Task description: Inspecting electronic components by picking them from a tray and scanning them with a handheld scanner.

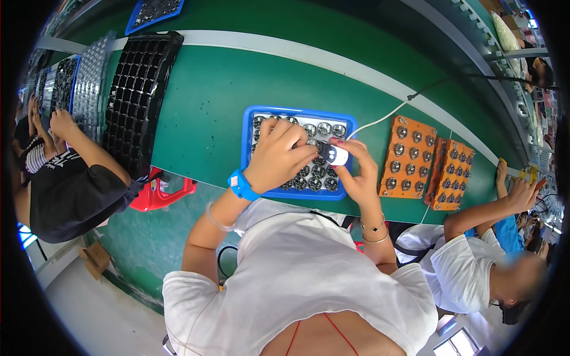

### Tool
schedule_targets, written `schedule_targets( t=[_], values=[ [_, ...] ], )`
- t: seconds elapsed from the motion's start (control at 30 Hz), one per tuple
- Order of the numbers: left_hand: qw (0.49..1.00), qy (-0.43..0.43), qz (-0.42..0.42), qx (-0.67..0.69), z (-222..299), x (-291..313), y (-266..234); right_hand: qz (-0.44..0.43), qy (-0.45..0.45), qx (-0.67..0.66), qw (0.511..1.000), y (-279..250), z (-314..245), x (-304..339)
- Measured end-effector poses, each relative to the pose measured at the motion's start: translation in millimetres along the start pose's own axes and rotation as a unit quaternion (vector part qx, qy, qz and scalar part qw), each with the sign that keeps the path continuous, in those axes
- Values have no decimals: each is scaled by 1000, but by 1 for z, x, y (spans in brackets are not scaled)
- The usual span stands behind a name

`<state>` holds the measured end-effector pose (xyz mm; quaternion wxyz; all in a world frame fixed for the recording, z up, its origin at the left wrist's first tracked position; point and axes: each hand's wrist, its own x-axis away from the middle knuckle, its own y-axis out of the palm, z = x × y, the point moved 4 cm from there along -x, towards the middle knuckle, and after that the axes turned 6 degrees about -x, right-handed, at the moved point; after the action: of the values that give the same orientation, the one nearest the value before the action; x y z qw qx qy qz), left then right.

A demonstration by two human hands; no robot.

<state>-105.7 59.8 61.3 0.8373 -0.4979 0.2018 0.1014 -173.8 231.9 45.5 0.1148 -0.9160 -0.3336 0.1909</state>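
Above a blue tray (pixel 244 145) on the green bench, both my hands come together. Between the thumb and fingers of my right hand (pixel 361 178) is a small black-and-white piece (pixel 337 155) with a rounded white end. My left hand (pixel 274 155), a blue band on its wrist, is closed in a pinch against the dark left end of that piece; what its fingertips grip is hidden. Rows of round, dark, shiny parts (pixel 314 183) fill the tray, some covered by my left hand. A white cable (pixel 380 120) reaches my right hand; where it ends is hidden.
Orange blocks (pixel 407 157) holding round parts stand to the right. At left lies a black tray with many pockets (pixel 138 89), beside clear trays (pixel 92 77). A red stool (pixel 169 193) is below the bench edge. Co-workers sit on both sides.
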Motion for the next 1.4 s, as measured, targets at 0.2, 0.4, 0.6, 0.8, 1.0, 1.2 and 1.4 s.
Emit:
schedule_targets(
  t=[0.2,0.4,0.6,0.8,1.0,1.2,1.4],
  values=[
    [1000,-15,-10,18,-3,0,-2,14,10,-24,1000,0,4,5],
    [999,-9,-44,-8,-12,6,15,115,56,-161,979,-11,15,20],
    [998,-58,-28,3,-2,7,-1,53,31,-102,993,-14,11,28],
    [998,-15,-59,-8,2,21,2,-11,-4,-22,1000,-1,-5,18],
    [999,-18,-17,22,9,18,-6,-23,-26,7,999,8,-12,13],
    [998,-33,-50,28,3,22,1,21,26,-82,996,4,4,30],
    [997,-33,-74,9,5,17,4,40,34,-108,993,-11,4,35]
  ],
)
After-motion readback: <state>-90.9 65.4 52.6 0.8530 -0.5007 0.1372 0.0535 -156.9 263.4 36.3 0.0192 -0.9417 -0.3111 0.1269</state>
